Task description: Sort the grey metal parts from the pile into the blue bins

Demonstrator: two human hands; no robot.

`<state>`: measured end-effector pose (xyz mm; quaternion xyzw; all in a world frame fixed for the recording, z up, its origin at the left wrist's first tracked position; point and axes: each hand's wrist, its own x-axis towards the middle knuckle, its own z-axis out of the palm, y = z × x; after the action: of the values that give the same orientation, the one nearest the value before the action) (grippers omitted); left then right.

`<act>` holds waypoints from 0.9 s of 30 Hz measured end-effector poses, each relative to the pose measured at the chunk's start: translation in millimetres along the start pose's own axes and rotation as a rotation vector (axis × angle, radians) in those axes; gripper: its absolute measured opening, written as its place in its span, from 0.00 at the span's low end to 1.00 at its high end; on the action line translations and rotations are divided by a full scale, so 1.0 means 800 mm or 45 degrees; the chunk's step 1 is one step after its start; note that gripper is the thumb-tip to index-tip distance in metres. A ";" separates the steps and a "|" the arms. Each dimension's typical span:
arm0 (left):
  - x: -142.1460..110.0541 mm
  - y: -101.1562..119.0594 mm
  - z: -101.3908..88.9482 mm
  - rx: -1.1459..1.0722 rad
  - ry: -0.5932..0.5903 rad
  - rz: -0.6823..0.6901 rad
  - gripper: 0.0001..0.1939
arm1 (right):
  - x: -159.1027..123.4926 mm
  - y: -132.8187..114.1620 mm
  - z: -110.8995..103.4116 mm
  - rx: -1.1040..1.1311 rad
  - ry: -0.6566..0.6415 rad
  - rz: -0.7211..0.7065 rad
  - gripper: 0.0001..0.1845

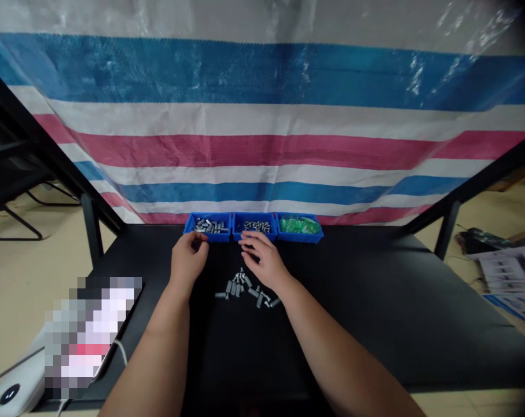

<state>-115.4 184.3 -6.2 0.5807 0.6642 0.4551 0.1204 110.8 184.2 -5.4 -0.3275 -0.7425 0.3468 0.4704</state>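
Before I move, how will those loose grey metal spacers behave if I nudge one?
These grey metal spacers look cylindrical, so they will probably roll if pushed across the black table. They look rigid and likely feel heavy for their size. Lying piled together, neighbours may shift too.

Black worktop [375, 307] beneath everything: three blue plastic bins [254, 238] side by side along the far edge, loose grey metal spacers [243, 288] scattered mid-surface, and a pixelated flat device [92, 336] near the left edge.
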 end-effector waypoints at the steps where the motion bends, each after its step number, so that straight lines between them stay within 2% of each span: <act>1: 0.000 0.001 -0.001 -0.001 -0.005 0.002 0.08 | -0.004 0.000 -0.004 -0.085 -0.024 0.022 0.13; 4: 0.000 0.003 -0.002 0.009 -0.028 0.010 0.07 | -0.013 -0.005 -0.025 -0.320 -0.230 0.155 0.10; 7: -0.001 0.003 -0.001 0.018 -0.037 0.021 0.07 | -0.020 -0.014 -0.045 -0.436 -0.485 0.282 0.06; 10: -0.003 0.005 0.000 0.016 -0.089 0.062 0.07 | -0.025 -0.018 -0.059 -0.426 -0.725 0.420 0.09; 12: -0.004 0.007 0.002 0.015 -0.161 0.117 0.07 | -0.029 -0.017 -0.063 -0.410 -0.804 0.468 0.13; 15: -0.007 0.009 0.006 0.035 -0.263 0.184 0.08 | -0.034 -0.010 -0.062 -0.461 -0.770 0.442 0.17; 21: -0.010 0.005 0.014 0.066 -0.349 0.206 0.08 | -0.036 -0.003 -0.059 -0.497 -0.746 0.287 0.08; 24: -0.010 0.004 0.016 0.082 -0.362 0.209 0.08 | -0.035 0.000 -0.065 -0.335 -0.666 0.357 0.07; 27: -0.009 0.005 0.016 0.090 -0.368 0.213 0.07 | -0.033 0.007 -0.074 -0.078 -0.478 0.516 0.07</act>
<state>-101.8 183.5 -13.3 0.6971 0.6050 0.3517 0.1559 175.4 178.2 -3.9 -0.4134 -0.7460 0.4659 0.2356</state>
